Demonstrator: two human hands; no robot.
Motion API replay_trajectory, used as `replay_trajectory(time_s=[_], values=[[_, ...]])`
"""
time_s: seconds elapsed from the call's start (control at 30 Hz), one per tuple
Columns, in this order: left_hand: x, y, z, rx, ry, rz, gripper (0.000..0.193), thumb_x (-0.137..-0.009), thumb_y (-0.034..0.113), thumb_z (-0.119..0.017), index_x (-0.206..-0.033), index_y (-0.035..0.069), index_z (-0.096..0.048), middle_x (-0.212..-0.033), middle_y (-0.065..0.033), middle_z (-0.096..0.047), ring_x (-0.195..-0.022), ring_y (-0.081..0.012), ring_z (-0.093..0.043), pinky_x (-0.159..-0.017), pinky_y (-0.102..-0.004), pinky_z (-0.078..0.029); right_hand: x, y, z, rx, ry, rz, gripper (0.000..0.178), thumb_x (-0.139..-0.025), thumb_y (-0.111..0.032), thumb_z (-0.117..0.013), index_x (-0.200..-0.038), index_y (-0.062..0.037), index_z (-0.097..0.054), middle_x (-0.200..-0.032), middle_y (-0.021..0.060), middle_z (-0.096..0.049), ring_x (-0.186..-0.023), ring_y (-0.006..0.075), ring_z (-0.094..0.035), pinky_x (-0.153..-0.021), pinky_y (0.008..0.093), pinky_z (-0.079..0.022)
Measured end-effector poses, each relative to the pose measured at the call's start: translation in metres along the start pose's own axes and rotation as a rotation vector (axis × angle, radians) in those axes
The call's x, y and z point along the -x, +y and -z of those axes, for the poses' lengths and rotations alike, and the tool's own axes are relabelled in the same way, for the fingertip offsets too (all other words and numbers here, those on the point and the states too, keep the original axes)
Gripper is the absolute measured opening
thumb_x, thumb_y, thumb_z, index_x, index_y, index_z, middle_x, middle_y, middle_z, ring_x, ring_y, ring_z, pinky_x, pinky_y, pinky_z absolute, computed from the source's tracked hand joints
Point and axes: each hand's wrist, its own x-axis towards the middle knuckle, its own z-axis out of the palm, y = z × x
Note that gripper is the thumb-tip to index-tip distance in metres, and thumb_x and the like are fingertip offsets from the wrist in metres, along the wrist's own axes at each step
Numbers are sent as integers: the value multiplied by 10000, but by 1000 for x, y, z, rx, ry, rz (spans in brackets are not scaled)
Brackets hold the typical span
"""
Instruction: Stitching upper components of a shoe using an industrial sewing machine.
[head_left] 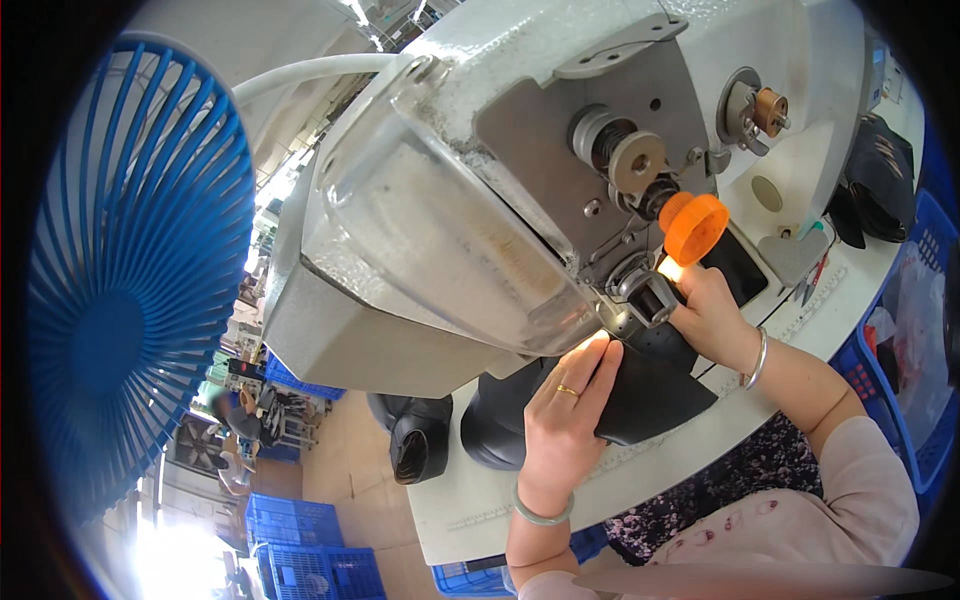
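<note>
A black leather piece (655, 395) lies under the head of a white sewing machine (400, 230), beside the lit needle area. My left hand (568, 415), with a ring and a pale bangle, rests on the leather; its fingers are stretched out flat, tips close to the presser foot. To the right of the needle, my right hand (708, 315) is curled with its thumb against the black leather; the orange knob (695, 228) and machine parts partly hide its fingertips. More black leather (490, 420) bulges up left of my left hand.
A big blue fan (120, 330) stands at far left. Black leather items sit on the table's left end (412, 440) and far right (875, 180). Small scissors (812, 280) lie near a ruler strip. Blue crates (300, 530) stand on the floor; a blue basket (875, 370) holds plastic bags.
</note>
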Motion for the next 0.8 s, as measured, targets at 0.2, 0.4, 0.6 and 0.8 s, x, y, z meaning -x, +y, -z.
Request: replay_trajectory(time_s=[0.2, 0.4, 0.6, 0.8], values=[[0, -13, 2, -50, -14, -108, 591, -604, -102, -681, -1189, -18, -709, -1207, -147, -675, -1075, -335, -687, -907, -379, -577, 3, -1, -6, -3, 61, -45, 312, -961, -281, -671, -905, 16, -592, -655, 182, -591, -560, 314, -574, -538, 386, -444], [-2, -5, 16, -18, -112, -54, 730, -550, -66, -671, -1278, -1, -663, -1300, -144, -621, -1178, -332, -620, -1027, -423, -516, 8, -1, -12, 58, 104, -35, 343, -957, -282, -683, -865, 17, -543, -648, 215, -564, -572, 375, -566, -520, 419, -422], [5, 4, -1, 103, 12, 92, 515, -707, -43, -689, -1222, -46, -688, -1240, -210, -657, -1141, -368, -663, -1011, -382, -516, 7, 2, -13, 75, 128, 65, 359, -971, -298, -674, -865, 13, -530, -656, 223, -563, -606, 416, -566, -534, 436, -437], [14, -18, 1, 202, -18, 20, 601, -668, -133, -650, -1257, -20, -677, -1304, -185, -636, -1183, -358, -652, -996, -382, -546, 0, 2, -6, 62, -11, 2, 350, -995, -310, -635, -922, 22, -547, -675, 217, -596, -618, 393, -602, -553, 429, -460]])
